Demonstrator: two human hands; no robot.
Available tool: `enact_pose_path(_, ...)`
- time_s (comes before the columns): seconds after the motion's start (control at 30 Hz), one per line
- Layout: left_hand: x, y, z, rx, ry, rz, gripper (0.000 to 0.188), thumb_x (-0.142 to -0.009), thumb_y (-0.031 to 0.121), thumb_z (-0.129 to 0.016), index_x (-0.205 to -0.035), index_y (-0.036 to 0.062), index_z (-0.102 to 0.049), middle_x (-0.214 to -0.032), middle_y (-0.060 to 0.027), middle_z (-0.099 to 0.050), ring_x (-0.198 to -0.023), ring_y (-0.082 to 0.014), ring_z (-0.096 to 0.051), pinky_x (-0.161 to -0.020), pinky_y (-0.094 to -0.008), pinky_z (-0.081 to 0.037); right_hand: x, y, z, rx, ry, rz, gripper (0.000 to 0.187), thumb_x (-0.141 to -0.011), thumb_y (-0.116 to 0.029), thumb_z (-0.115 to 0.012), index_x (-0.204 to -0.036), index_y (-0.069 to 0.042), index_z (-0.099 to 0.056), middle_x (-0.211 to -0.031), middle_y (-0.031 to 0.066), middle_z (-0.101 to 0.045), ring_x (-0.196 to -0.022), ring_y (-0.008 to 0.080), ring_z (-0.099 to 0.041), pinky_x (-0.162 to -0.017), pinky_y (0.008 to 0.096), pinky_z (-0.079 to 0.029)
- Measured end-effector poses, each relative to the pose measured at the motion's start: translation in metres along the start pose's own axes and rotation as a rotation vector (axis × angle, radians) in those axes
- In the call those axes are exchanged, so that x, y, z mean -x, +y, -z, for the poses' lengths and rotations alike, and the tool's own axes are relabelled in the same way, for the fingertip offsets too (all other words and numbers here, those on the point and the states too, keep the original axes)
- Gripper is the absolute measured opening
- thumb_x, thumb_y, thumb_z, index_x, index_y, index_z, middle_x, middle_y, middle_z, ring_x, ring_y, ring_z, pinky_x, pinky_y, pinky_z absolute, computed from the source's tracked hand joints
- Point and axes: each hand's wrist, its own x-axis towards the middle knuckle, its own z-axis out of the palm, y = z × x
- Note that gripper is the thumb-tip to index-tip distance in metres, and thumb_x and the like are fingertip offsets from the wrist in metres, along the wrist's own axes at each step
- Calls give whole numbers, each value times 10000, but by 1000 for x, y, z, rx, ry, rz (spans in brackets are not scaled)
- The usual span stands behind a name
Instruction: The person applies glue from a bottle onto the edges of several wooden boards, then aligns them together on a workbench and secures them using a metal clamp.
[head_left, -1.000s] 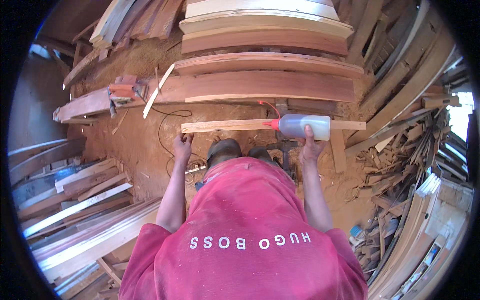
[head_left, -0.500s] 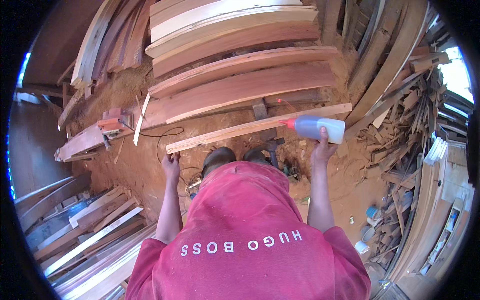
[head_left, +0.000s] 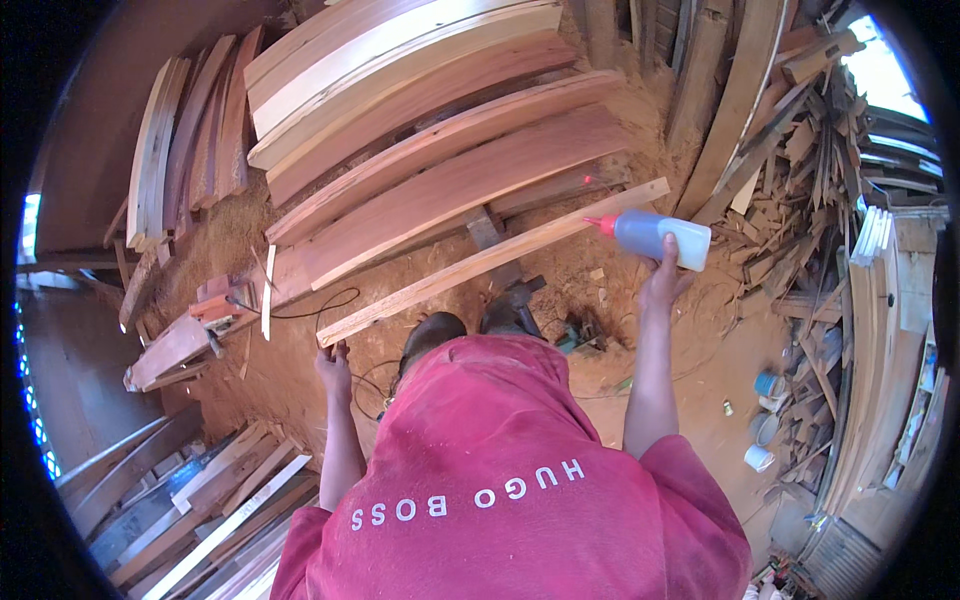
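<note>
At one end of a long pale wooden strip (head_left: 480,267), your left hand (head_left: 334,367) pinches it; near the other, your right hand (head_left: 662,285) clasps a translucent red-nozzled plastic bottle (head_left: 645,234): likely aligning, next needing steady aim

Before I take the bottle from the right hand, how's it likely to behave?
The bottle may roll if laid on its side: its body looks round. It'll probably give when squeezed, since the wall looks like translucent plastic. Its weight may shift when tipped: the darker tint toward the red nozzle hints at liquid inside.
</note>
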Motion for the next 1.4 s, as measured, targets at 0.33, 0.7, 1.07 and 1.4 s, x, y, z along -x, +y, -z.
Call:
enact_pose_path(0.33,3,9,0,20,24,1,288,-930,218,-626,-1146,28,-607,-969,-20,-654,-742,-77,-576,-562,-231,-382,-39,-17,19,-66,169,49,532,-818,-186,-735,-1257,-42,-471,-1184,134,-567,-1032,262,-608,-753,440,-579)
enact_pose_path(0.7,2,6,1,66,-13,16,338,-908,308,-657,-1129,55,-615,-895,-9,-641,-709,-87,-560,-533,-225,-354,-84,-17,33,-103,264,159,476,-837,-177,-711,-1232,-20,-497,-1167,164,-577,-999,281,-627,-735,453,-612)
enact_pose_path(1.07,7,12,1,63,-2,-1,336,-897,328,-667,-1107,69,-629,-796,-24,-632,-640,-60,-506,-503,-218,-324,-101,-23,34,-104,410,164,523,-807,-208,-741,-1213,11,-495,-1163,177,-578,-1002,298,-627,-679,462,-623)
enact_pose_path(1.4,11,17,-2,43,-3,-31,317,-918,279,-643,-1142,57,-605,-895,-9,-636,-727,-84,-565,-550,-223,-385,-101,13,51,-482,326,-210,605,-843,-498,-631,-1222,-42,-513,-1158,169,-588,-1076,310,-595,-849,434,-581)
